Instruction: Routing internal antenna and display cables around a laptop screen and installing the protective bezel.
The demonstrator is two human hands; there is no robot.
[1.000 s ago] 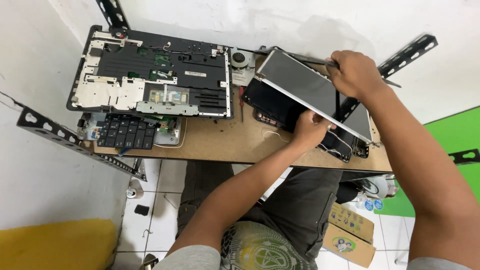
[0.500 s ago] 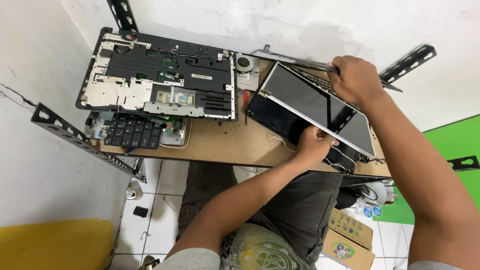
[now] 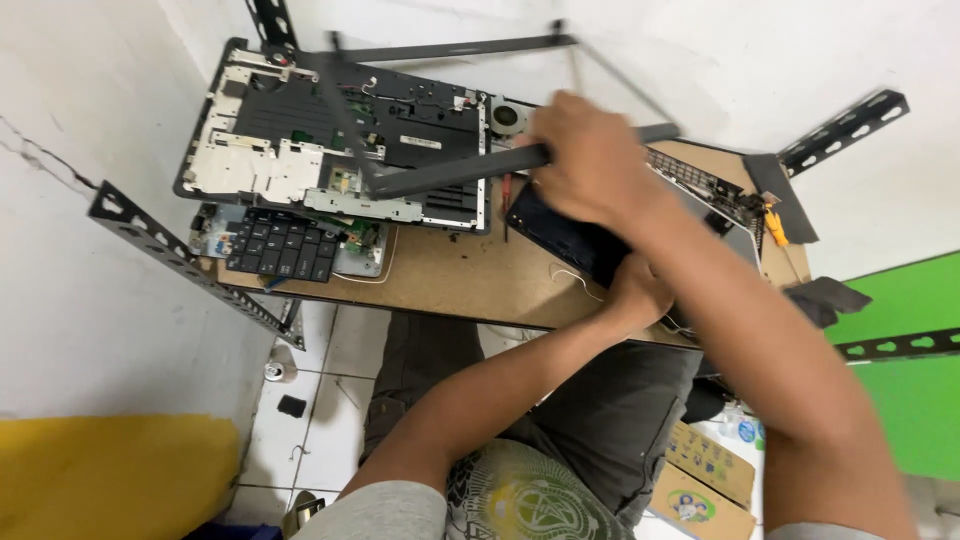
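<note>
since a moment ago the right hand (image 3: 590,160) has lifted the thin dark bezel frame (image 3: 450,175) off the screen and swung it left, over the opened laptop base (image 3: 330,140). its fingers are closed round the frame's near bar. the left hand (image 3: 640,290) presses flat on the dark screen panel (image 3: 570,235) at the wooden table's (image 3: 470,280) near edge. best to carry the flimsy frame level and clear of the base.

Right hand (image 3: 590,160) raised – fingers clenched
</note>
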